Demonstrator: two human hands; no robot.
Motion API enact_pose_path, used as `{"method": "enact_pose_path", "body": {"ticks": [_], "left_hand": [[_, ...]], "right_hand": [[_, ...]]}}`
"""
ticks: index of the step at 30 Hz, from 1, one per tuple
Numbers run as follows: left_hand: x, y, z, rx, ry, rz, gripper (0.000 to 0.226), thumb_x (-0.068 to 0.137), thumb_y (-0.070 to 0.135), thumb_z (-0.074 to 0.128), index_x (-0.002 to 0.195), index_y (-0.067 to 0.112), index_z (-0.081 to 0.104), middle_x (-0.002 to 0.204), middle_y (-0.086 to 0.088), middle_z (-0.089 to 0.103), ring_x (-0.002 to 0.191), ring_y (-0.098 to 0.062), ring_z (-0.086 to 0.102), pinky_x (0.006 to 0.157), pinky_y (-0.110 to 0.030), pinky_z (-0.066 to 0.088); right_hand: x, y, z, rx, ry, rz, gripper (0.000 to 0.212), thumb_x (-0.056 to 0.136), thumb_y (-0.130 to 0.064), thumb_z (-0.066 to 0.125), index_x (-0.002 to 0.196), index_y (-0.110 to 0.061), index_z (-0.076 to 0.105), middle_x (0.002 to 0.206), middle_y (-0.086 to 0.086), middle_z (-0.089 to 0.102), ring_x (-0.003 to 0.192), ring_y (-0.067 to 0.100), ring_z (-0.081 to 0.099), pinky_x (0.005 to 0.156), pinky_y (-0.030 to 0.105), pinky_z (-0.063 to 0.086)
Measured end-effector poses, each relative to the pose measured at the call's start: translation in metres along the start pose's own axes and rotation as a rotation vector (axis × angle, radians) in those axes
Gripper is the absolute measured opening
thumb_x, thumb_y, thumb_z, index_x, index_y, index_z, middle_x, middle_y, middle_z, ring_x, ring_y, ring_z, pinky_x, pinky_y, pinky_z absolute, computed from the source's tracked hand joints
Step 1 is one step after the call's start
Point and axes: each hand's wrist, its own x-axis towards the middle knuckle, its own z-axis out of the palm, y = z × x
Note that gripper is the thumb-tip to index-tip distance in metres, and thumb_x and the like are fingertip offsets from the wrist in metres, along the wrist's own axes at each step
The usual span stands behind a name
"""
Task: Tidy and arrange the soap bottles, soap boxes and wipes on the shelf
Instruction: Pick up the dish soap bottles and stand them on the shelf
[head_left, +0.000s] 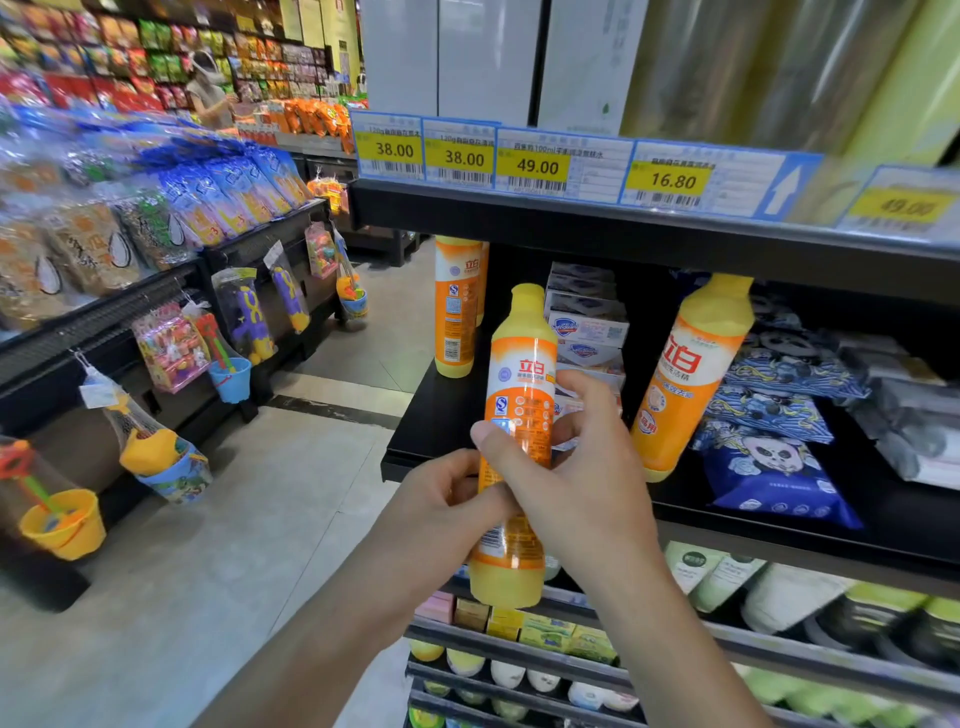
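Note:
I hold an orange and yellow soap bottle (519, 410) upright in front of the black shelf (431, 431). My left hand (441, 499) grips its lower part and my right hand (571, 467) wraps its middle, thumb across the label. Another bottle (456, 306) stands at the shelf's back left. A third bottle (691, 374) leans at the shelf's middle. White soap boxes (587, 327) are stacked behind the held bottle. Blue wipes packs (769, 467) lie stacked to the right.
Grey packs (904, 415) lie at the shelf's far right. Price tags (535, 166) line the upper shelf edge. Lower shelves hold small soap boxes (545, 629) and bottles. A snack rack with hanging toy buckets (228, 379) stands across the aisle on the left. A person (208, 88) stands far back.

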Motion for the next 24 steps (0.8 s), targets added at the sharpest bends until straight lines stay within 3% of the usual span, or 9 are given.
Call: {"method": "enact_pose_path", "body": {"ticks": [3,5,10,14,17,21,24], "left_hand": [[0.000,0.000,0.001,-0.005,-0.005,-0.007,0.028,0.096,0.029,0.070,0.124,0.028,0.069,0.109,0.006,0.080,0.101,-0.014,0.077,0.092,-0.041,0.063],[0.000,0.000,0.002,0.005,-0.011,-0.007,0.030,0.094,0.030,0.072,0.124,0.029,0.068,0.109,0.007,0.080,0.101,-0.013,0.077,0.092,-0.040,0.063],[0.000,0.000,0.001,-0.003,-0.035,0.007,0.054,0.073,0.048,0.077,0.123,0.029,0.066,0.109,0.004,0.079,0.101,-0.015,0.077,0.096,-0.045,0.061],[-0.001,0.000,-0.004,-0.038,-0.079,-0.028,0.047,0.081,0.043,0.073,0.124,0.024,0.065,0.105,0.001,0.080,0.101,-0.016,0.078,0.092,-0.038,0.063],[-0.001,-0.001,-0.005,-0.022,-0.083,-0.036,0.044,0.084,0.041,0.072,0.125,0.024,0.065,0.106,0.002,0.080,0.102,-0.016,0.077,0.093,-0.039,0.062],[-0.002,-0.002,-0.006,0.006,-0.088,-0.027,0.052,0.081,0.042,0.074,0.129,0.026,0.063,0.111,0.001,0.079,0.107,-0.017,0.076,0.102,-0.042,0.058],[-0.002,-0.002,-0.008,0.018,-0.096,-0.012,0.052,0.087,0.041,0.080,0.134,0.029,0.061,0.119,0.002,0.077,0.113,-0.016,0.074,0.105,-0.042,0.055]], "right_hand": [[0.002,0.000,0.001,-0.065,0.031,-0.019,0.082,0.070,-0.074,0.077,0.137,-0.057,0.031,0.123,-0.020,0.055,0.108,0.008,0.061,0.088,0.043,0.060],[0.002,-0.001,0.001,-0.068,0.038,-0.020,0.078,0.071,-0.071,0.078,0.132,-0.058,0.032,0.120,-0.021,0.056,0.106,0.007,0.062,0.087,0.043,0.061],[0.005,-0.003,-0.007,-0.018,0.008,0.003,0.065,0.077,-0.055,0.083,0.122,-0.058,0.036,0.105,-0.020,0.061,0.088,-0.002,0.063,0.066,0.020,0.052],[0.009,-0.001,-0.016,0.039,-0.057,0.014,0.059,0.079,-0.045,0.085,0.123,-0.050,0.046,0.098,-0.019,0.064,0.082,-0.019,0.059,0.060,0.014,0.044],[0.010,0.002,-0.017,0.077,-0.082,0.023,0.059,0.079,-0.041,0.085,0.124,-0.050,0.048,0.100,-0.018,0.066,0.083,-0.018,0.060,0.059,0.012,0.044],[0.009,0.008,-0.014,0.118,-0.078,0.006,0.061,0.078,-0.040,0.086,0.123,-0.058,0.050,0.102,-0.016,0.070,0.086,-0.001,0.070,0.071,0.025,0.056],[0.009,0.013,-0.015,0.151,-0.077,-0.009,0.063,0.078,-0.036,0.085,0.126,-0.061,0.051,0.107,-0.017,0.071,0.091,-0.001,0.070,0.079,0.032,0.061]]}}
